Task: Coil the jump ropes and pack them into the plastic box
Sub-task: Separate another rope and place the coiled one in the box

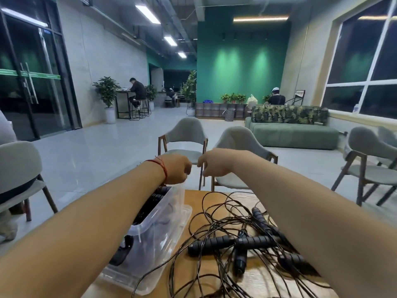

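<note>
A heap of tangled black jump ropes with ribbed black handles lies on the wooden table, under my right forearm. To its left stands the clear plastic box, with black coiled rope inside it. Both my arms reach straight out over the table's far end. My left hand, a red string round its wrist, hangs above the far end of the box with its fingers curled into a fist. My right hand is close beside it, fingers curled too. I see no rope in either hand.
Two grey chairs stand just beyond the table's far edge, with more chairs at the left and right. A green sofa is further back on the right. People sit at distant tables. The box rests on a flat clear lid.
</note>
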{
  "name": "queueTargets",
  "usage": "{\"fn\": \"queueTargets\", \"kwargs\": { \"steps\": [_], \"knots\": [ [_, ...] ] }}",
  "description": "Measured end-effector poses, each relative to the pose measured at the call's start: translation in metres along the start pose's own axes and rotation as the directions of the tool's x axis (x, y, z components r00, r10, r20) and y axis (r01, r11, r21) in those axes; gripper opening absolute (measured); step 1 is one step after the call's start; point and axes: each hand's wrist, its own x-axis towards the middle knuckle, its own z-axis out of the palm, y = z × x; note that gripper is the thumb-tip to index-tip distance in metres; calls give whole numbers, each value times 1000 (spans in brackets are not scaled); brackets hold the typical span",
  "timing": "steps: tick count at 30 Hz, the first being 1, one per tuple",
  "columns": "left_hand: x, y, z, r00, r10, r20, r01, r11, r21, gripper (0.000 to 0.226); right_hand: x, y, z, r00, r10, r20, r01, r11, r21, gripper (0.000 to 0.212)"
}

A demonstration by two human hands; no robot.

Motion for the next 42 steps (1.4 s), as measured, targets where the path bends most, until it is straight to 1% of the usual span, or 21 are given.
{"fn": "queueTargets", "kwargs": {
  "steps": [3, 5, 10, 14, 16, 18, 20, 21, 22, 24, 26, 28, 30, 32, 34, 36, 38, 40, 42],
  "knots": [
    [11, 31, 2, 997, 66, -38, -64, 997, 46, 27, -29, 26, 5, 1000, 30, 11, -30, 1000, -8, 48],
    [18, 52, 9, 993, 112, -39, -110, 992, 55, 26, -48, 40, 10, 999, 43, 27, -43, 999, -13, 46],
    [35, 100, 46, 981, 181, 65, -181, 983, -9, 25, -87, 79, 28, 991, 108, 81, -104, 993, -51, 36],
    [45, 125, 81, 975, 190, 112, -190, 982, -14, 23, -107, 108, 53, 982, 163, 93, -164, 987, 0, 31],
    [50, 134, 97, 978, 176, 110, -175, 984, -18, 25, -115, 123, 68, 975, 192, 110, -196, 980, 25, 30],
    [57, 137, 109, 985, 161, 54, -159, 987, -35, 29, -120, 134, 82, 968, 209, 135, -217, 975, 42, 29],
    [63, 138, 118, 989, 141, -33, -143, 988, -53, 38, -121, 140, 92, 966, 212, 148, -220, 975, 38, 29],
    [66, 140, 122, 990, 132, -56, -135, 989, -57, 42, -121, 143, 97, 965, 214, 153, -223, 974, 41, 29],
    [68, 140, 126, 991, 123, -53, -126, 990, -57, 45, -120, 143, 101, 964, 218, 155, -227, 973, 43, 29],
    [70, 142, 133, 993, 120, 11, -119, 992, -31, 45, -117, 145, 107, 962, 216, 170, -225, 973, 40, 31],
    [70, 142, 135, 991, 124, 42, -125, 992, 23, 36, -113, 144, 110, 964, 203, 174, -212, 977, 37, 31],
    [70, 142, 135, 992, 127, 5, -127, 992, 18, 27, -109, 142, 111, 968, 185, 169, -196, 979, 49, 32],
    [71, 140, 129, 993, 113, -18, -115, 986, -121, 26, -105, 140, 112, 973, 179, 147, -189, 980, 57, 35],
    [70, 138, 115, 995, 88, -50, -98, 951, -293, 26, -102, 137, 110, 975, 184, 122, -194, 978, 74, 35],
    [69, 134, 97, 988, 54, -144, -107, 914, -391, 26, -100, 134, 104, 976, 198, 87, -208, 970, 128, 29],
    [69, 131, 77, 968, 23, -251, -128, 904, -409, 27, -100, 131, 92, 974, 220, 58, -227, 952, 207, 23],
    [65, 130, 58, 942, 0, -336, -135, 915, -379, 28, -103, 128, 74, 973, 230, 17, -223, 918, 328, 22],
    [62, 129, 40, 913, -46, -405, -123, 916, -382, 29, -108, 125, 51, 970, 233, -67, -183, 888, 422, 25],
    [56, 127, 23, 891, -100, -444, -114, 895, -431, 34, -117, 118, 27, 955, 251, -159, -148, 865, 480, 24]
  ]
}}
